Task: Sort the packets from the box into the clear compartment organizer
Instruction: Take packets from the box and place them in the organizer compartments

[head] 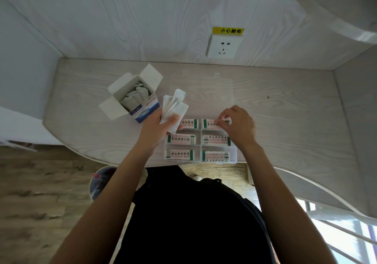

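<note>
The table point(285, 111) lies open along its right side and its back edge below the wall socket point(223, 46). The open box point(134, 98), flaps spread, blocks the back-left part. The clear organizer point(233, 155) fills the front edge at the middle, its raised lid point(204, 88) standing behind it. Both hands hang over its far compartments, covering them.

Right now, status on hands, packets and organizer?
Left hand grips a fan of packets. Right hand pinches one packet over the organizer, far right compartment. Box open, packets left inside. Nothing blocking.
</note>
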The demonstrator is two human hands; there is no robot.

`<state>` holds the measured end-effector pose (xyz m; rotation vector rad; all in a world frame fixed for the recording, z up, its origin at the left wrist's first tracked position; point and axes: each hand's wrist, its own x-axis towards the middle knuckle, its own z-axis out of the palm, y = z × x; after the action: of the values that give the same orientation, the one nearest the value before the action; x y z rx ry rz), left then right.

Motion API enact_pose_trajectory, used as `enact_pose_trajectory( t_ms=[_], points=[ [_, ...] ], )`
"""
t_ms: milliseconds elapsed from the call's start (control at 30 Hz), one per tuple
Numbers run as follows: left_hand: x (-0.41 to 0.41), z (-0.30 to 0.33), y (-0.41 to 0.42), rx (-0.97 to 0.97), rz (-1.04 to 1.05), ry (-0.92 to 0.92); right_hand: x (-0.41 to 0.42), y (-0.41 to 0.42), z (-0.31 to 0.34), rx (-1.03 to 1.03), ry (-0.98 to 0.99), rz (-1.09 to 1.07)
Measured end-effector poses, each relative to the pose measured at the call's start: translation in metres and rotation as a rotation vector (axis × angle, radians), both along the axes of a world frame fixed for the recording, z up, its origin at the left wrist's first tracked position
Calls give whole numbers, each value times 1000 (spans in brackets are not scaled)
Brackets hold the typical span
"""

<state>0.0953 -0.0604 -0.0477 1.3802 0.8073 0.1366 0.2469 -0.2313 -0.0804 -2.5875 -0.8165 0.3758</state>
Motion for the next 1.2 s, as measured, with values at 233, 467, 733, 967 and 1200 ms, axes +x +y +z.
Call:
enact_pose_trajectory(
  t_ms=[233,467,733,967,1200],
  points=[
    [-2,-1,0,8,-6,22,-2,2,-3,-22,-30,99],
    [-2,2,-1,18,-8,-14,-3,2,-4,-47,-10,91],
    [-5,1,0,29,-8,-13,-4,2,3,-50,-56,140],
    [-8,1,-1,-9,-39,12,-17,8,17,207,-4,23],
    [-8,3,-8,-108,-161,23,-42,38,44,491,676,-43]
  ],
)
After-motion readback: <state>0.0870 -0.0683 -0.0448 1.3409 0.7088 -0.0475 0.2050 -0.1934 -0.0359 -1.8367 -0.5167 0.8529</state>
